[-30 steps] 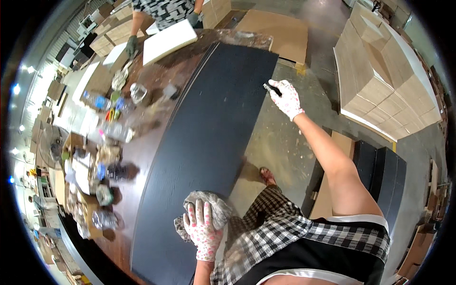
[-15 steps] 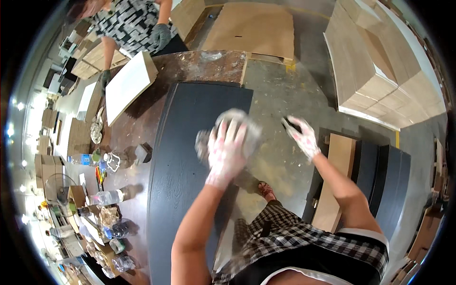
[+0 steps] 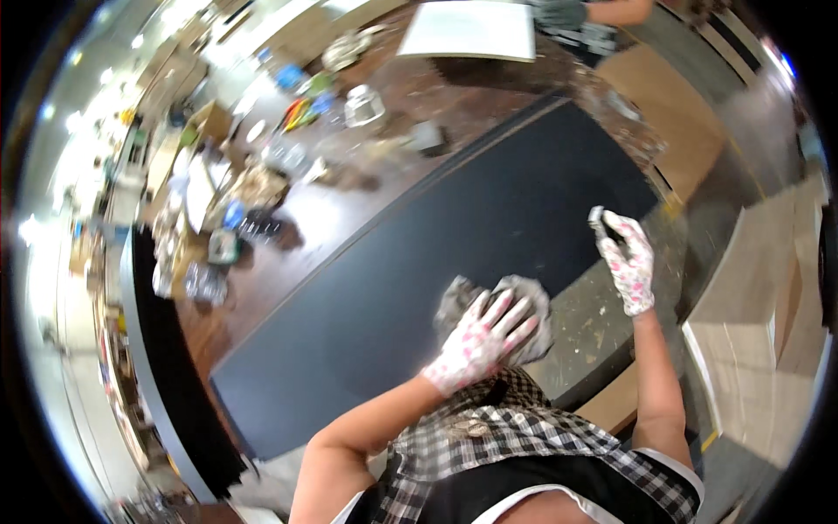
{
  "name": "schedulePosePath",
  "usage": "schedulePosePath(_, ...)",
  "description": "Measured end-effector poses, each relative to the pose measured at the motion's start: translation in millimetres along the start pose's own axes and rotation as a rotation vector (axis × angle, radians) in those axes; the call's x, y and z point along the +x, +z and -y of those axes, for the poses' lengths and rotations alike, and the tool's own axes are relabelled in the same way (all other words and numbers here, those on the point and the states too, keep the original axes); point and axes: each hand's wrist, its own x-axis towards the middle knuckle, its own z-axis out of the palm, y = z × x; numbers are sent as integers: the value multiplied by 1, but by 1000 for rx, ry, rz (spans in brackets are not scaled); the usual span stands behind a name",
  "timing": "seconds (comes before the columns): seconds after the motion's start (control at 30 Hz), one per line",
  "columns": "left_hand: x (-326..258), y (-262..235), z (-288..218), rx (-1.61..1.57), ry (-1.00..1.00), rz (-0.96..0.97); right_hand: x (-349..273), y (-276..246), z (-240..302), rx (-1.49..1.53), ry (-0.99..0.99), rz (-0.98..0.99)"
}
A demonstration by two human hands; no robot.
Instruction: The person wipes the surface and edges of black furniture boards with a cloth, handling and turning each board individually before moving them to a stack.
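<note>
My left hand (image 3: pixel 480 345), in a white glove with pink spots, presses a crumpled grey-white rag (image 3: pixel 527 293) with its fingers spread across it. The rag lies at the near edge of a long dark board (image 3: pixel 375 253). Off to the right, my right hand (image 3: pixel 630 266) in a matching glove is raised near the board's right end. Its thumb and fingers curl around a small narrow piece (image 3: pixel 597 218), whitish at the tip; its kind does not show.
The board rests on a worn brown table (image 3: pixel 314 214). Behind it stand a clear bottle (image 3: pixel 362 106), a grey block (image 3: pixel 427 137) and several other bottles. A co-worker's gloved hand (image 3: pixel 559 14) is beside a white panel (image 3: pixel 469 31). Stacked boards (image 3: pixel 751 349) stand at right.
The view has turned, so the board now runs diagonally. My left hand and the rag are now at the board's near edge. My right hand is still raised with the small piece.
</note>
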Motion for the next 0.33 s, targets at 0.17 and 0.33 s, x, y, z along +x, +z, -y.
schedulePosePath(0.17, -182, 10, -8, 11, -373, -159, 54, 151, 61, -83, -394, 435)
schedulePosePath(0.33, -386, 52, -28, 131, -1049, -221, 50, 303, 124, -73, -496, 786)
